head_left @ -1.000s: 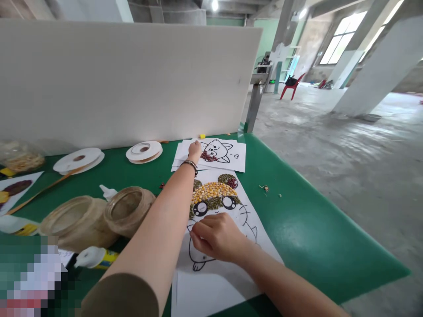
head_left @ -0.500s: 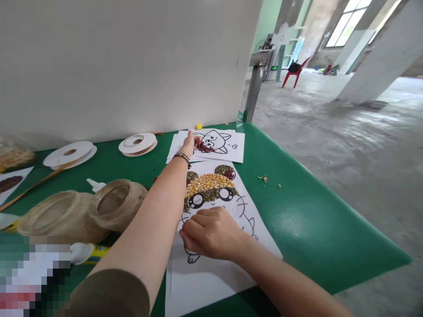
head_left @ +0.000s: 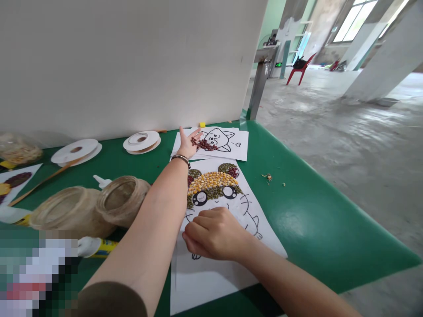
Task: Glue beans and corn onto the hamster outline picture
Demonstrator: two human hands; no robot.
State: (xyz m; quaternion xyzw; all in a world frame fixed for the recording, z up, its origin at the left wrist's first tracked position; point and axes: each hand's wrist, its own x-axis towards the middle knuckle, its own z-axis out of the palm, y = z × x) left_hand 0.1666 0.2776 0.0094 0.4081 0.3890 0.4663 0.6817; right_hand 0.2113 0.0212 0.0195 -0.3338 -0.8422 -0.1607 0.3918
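Note:
At the far end of the table my left hand (head_left: 189, 143) is turned palm up with its fingers spread. Several red beans (head_left: 205, 145) cling to the palm and lie in a small heap beside it on a paper with a line-drawn animal (head_left: 220, 137). Closer in, my right hand (head_left: 214, 233) is a closed fist over a larger animal drawing (head_left: 238, 259); what it holds, if anything, is hidden. That drawing's top is covered with yellow corn kernels (head_left: 214, 178) and green beans (head_left: 213, 192), with some red beans in the ears.
Two twine-wrapped jars (head_left: 122, 200) stand left of my left forearm, near a glue bottle (head_left: 99, 247). White ribbon spools (head_left: 142, 141) lie toward the upright panel (head_left: 132, 66). Small scraps (head_left: 268, 177) dot the green table (head_left: 317, 220) on the right.
My left hand has opened out, its fingers spreading and the palm turning up, showing the beans. The right fist keeps its shape. The whole view has shifted slightly.

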